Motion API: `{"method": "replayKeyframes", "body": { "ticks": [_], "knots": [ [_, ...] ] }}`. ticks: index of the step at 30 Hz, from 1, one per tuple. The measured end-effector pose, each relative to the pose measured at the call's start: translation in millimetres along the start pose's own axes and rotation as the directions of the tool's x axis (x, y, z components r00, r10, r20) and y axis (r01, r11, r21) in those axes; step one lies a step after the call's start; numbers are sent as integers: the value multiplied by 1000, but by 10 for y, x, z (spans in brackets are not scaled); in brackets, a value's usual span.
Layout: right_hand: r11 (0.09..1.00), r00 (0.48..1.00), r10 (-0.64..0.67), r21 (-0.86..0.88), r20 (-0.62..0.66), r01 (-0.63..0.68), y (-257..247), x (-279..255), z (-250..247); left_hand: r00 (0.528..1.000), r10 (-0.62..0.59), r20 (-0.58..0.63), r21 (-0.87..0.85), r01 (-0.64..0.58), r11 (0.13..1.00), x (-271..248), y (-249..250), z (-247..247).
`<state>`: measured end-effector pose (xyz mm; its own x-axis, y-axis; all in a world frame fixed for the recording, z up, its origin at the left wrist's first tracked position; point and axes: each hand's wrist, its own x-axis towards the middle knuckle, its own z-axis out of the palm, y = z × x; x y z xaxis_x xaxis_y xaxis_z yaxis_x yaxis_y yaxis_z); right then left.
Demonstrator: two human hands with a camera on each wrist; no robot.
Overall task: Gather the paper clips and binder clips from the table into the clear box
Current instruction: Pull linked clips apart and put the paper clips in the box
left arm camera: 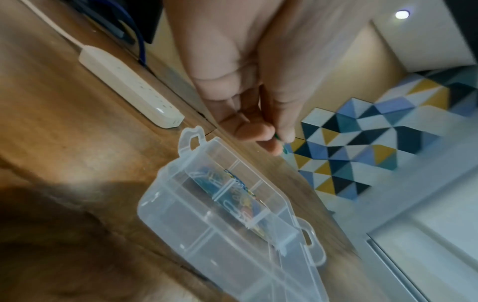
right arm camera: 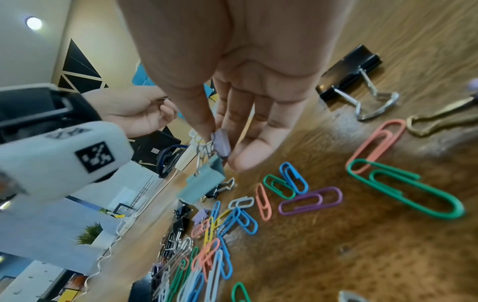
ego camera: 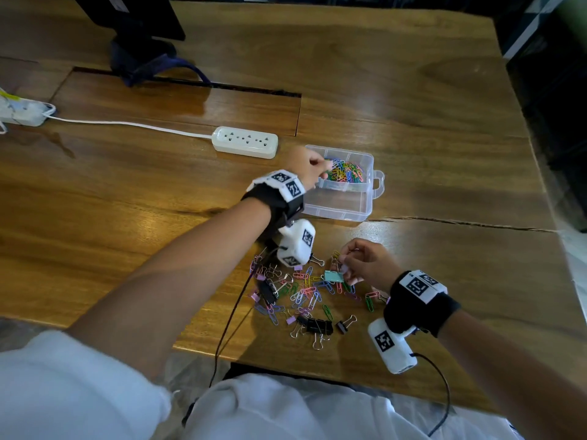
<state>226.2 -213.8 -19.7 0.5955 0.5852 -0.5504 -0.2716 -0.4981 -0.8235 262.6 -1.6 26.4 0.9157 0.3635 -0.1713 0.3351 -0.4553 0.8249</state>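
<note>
The clear box stands open on the wooden table, with coloured paper clips heaped in its far compartment. My left hand hovers over that compartment's left end, thumb and finger pinching a green paper clip. Nearer to me lies a pile of paper clips and binder clips. Just above its right side, my right hand pinches a small lilac binder clip, and a teal binder clip dangles from the same grip.
A white power strip lies left of the box, its cable running left to another strip. A dark monitor stand sits at the back left. Black binder clips lie close to the table's near edge.
</note>
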Motion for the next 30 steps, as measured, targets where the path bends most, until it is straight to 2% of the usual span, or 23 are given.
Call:
{"method": "replayKeyframes", "body": {
  "ticks": [4,7,10,13,15,17,19,22,25,30],
  "knots": [
    [1000,1000,-1,11,-17,2,-18,5,-9,995,-97,-21,-87,95,992,195,20,62],
    [1000,1000,-5,26,-31,5,-41,1,-5,989,-148,23,-138,150,979,251,-12,86],
    [999,999,-16,39,-50,18,-53,-7,-13,991,-123,59,-98,128,987,184,0,59],
    [996,995,-35,77,-91,42,-76,-6,-26,997,-30,73,-20,31,999,-58,57,18],
    [993,990,-56,99,-128,69,-103,1,-31,983,14,181,39,-21,999,-298,49,42],
    [989,985,-78,116,-151,96,-151,12,-22,948,19,317,54,-38,998,-551,9,100],
    [983,981,-86,148,-171,112,-200,30,-1,930,10,367,69,-38,997,-747,-55,186],
    [976,980,-85,185,-179,118,-255,42,39,962,6,273,27,-14,1000,-892,-172,298],
    [968,985,-84,221,-152,117,-312,13,75,986,-5,165,-120,25,992,-970,-226,321],
    [948,991,-51,307,-120,86,-384,-45,90,992,-63,108,-316,94,944,-1056,-257,270]
  ]
}}
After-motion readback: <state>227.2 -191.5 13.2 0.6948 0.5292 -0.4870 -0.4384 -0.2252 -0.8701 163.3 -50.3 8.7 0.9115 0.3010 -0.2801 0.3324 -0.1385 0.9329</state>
